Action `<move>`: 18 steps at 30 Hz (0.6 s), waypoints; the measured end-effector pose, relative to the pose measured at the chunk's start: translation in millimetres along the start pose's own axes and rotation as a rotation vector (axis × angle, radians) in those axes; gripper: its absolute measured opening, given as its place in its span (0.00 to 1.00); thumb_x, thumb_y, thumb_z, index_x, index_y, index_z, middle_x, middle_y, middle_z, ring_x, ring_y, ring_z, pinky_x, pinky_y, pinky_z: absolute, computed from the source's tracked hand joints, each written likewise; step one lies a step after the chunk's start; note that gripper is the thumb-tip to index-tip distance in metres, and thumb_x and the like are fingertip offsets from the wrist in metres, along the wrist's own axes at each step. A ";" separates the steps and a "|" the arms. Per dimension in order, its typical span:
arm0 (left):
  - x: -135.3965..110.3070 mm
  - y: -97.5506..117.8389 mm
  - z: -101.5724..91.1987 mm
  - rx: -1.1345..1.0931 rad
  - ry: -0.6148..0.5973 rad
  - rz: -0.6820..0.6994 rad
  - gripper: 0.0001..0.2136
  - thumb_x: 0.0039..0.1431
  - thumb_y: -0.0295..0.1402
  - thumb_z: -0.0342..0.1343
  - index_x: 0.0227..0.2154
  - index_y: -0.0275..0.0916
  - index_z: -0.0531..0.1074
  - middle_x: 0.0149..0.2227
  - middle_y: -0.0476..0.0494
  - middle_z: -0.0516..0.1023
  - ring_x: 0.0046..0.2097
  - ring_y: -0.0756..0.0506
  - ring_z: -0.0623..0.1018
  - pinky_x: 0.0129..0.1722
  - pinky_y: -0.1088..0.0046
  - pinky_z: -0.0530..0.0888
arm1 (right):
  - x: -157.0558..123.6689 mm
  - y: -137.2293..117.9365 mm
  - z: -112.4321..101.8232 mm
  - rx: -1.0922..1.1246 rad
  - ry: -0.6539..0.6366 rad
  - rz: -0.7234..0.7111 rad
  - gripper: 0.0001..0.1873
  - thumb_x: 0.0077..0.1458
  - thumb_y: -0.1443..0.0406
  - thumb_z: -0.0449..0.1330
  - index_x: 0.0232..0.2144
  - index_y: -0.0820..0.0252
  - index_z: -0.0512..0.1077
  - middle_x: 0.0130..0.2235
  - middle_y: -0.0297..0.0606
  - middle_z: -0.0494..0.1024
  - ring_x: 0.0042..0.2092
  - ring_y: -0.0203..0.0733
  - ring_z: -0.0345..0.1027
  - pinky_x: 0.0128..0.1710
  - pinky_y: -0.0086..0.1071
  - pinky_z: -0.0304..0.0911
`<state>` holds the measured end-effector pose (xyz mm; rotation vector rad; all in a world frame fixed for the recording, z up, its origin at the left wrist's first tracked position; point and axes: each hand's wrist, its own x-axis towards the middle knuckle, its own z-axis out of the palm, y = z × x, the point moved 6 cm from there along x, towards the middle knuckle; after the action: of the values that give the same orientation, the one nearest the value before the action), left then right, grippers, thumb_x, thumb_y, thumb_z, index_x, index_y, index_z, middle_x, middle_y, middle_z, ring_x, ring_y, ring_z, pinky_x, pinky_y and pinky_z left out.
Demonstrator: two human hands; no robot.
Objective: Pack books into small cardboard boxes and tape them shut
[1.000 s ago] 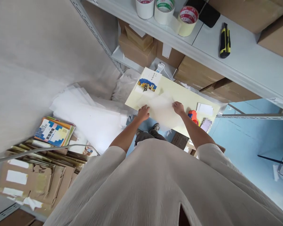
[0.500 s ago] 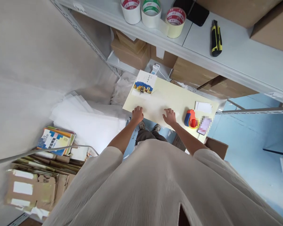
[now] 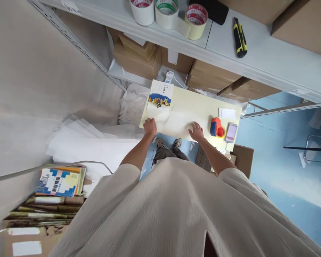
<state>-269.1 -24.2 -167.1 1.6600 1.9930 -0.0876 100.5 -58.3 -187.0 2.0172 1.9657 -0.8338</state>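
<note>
At the pale tabletop's (image 3: 203,101) near left edge, our left hand (image 3: 150,127) curls; we cannot tell whether it pinches anything. The picture book (image 3: 161,94) lies toward the tabletop's far left corner, the translucent sheet (image 3: 178,119) across its middle. Our right hand (image 3: 196,132), well apart from the left, spreads near the tabletop's front edge.

A pale yellow tabletop (image 3: 186,99) carries an illustrated book (image 3: 161,90), a thin translucent sheet (image 3: 175,122), white papers (image 3: 227,113), a tape dispenser (image 3: 215,127) and a smartphone (image 3: 231,132) — the grey shelf (image 3: 262,51) above holds tape rolls (image 3: 166,20) and a utility knife (image 3: 240,38).
</note>
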 end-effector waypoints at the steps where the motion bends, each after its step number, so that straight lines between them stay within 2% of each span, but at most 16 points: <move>1: 2.4 -6.9 -6.9 -0.041 0.037 -0.028 0.19 0.79 0.30 0.45 0.61 0.42 0.78 0.65 0.23 0.78 0.70 0.26 0.76 0.69 0.43 0.75 | 0.9 0.5 -1.2 0.010 0.001 0.017 0.34 0.78 0.56 0.53 0.79 0.59 0.66 0.85 0.59 0.58 0.85 0.65 0.48 0.80 0.64 0.55; 4: 9.4 -24.0 -30.8 -0.198 0.203 -0.057 0.17 0.81 0.32 0.42 0.60 0.41 0.75 0.63 0.22 0.78 0.66 0.27 0.79 0.67 0.44 0.77 | 1.9 0.6 -4.1 0.036 0.007 0.053 0.34 0.76 0.58 0.54 0.79 0.59 0.65 0.85 0.60 0.58 0.85 0.65 0.49 0.80 0.64 0.57; 7: 16.0 -30.1 -51.9 -0.344 0.359 0.017 0.14 0.84 0.35 0.41 0.56 0.43 0.72 0.59 0.25 0.78 0.63 0.29 0.80 0.68 0.46 0.77 | 0.6 -1.0 -4.6 0.047 0.017 0.060 0.35 0.75 0.59 0.54 0.78 0.60 0.64 0.84 0.61 0.59 0.84 0.67 0.50 0.79 0.65 0.59; 10: 22.2 -27.7 -67.5 -0.452 0.487 0.088 0.11 0.86 0.38 0.41 0.52 0.45 0.68 0.56 0.29 0.77 0.62 0.33 0.79 0.69 0.51 0.77 | -0.6 -1.1 -3.3 0.059 0.026 0.070 0.35 0.74 0.59 0.55 0.78 0.60 0.64 0.84 0.61 0.59 0.84 0.67 0.50 0.79 0.66 0.60; 13: 27.8 -22.1 -80.6 -0.545 0.602 0.112 0.11 0.88 0.41 0.40 0.52 0.46 0.66 0.54 0.32 0.76 0.60 0.36 0.80 0.67 0.56 0.78 | 0.2 -0.1 -2.8 0.079 0.034 0.066 0.36 0.72 0.59 0.57 0.78 0.57 0.64 0.83 0.59 0.62 0.84 0.67 0.51 0.78 0.66 0.60; 18: 31.6 -3.2 -100.6 -0.631 0.657 0.228 0.15 0.89 0.48 0.40 0.56 0.46 0.66 0.54 0.35 0.75 0.58 0.39 0.80 0.62 0.60 0.80 | 2.1 1.1 -2.3 0.069 0.027 0.071 0.35 0.72 0.60 0.58 0.78 0.58 0.66 0.83 0.60 0.60 0.84 0.66 0.51 0.78 0.63 0.62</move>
<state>-311.2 41.6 -96.1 1.5649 1.9231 1.1768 102.0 -55.4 -186.4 2.1340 1.8916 -0.8738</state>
